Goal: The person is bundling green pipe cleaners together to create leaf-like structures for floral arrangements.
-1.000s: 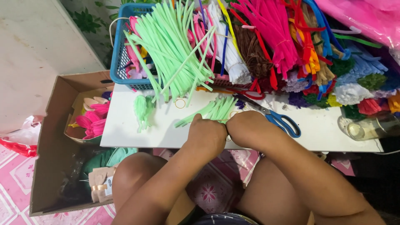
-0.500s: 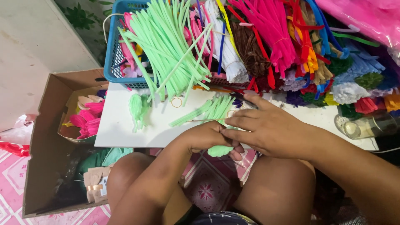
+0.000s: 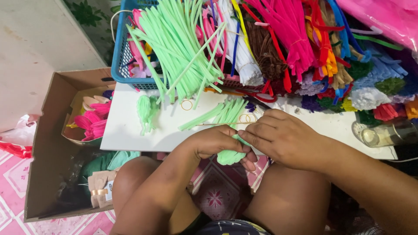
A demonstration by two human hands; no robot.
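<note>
Centrally, the white desk (image 3: 130, 130) spans the frame, its far edge at 12 o'clock buried under heaped pipe cleaners in pink, brown, blue, white and green. At 9 o'clock, beside the desk, an open cardboard box (image 3: 45, 143) stands on the floor and holds pink folded pieces (image 3: 93, 122) and darker material lower down. At 11 o'clock a blue plastic basket (image 3: 119, 56) rests on the desk's far-left corner; a large bundle of pale green pipe cleaners (image 3: 174, 48) leans out of it toward the desk. A smaller fan of short pale green stems (image 3: 222, 114) lies on the desk just beyond the hands, with two thin rings near it. At 10 o'clock of the hands, a small pale green tassel-like piece (image 3: 147, 111) lies flat on the desk. At 3 o'clock a clear glass jar (image 3: 383, 135) lies near the desk's right edge.

The left hand (image 3: 215, 141) is curled closed around a pale green fuzzy piece (image 3: 229, 156), which protrudes below the fingers at the desk's near edge, above the lap. The right hand (image 3: 285, 139) lies just beside it at 3 o'clock, fingers bent and touching the left hand's fingers and the same green piece; how firmly it grips cannot be told.
</note>
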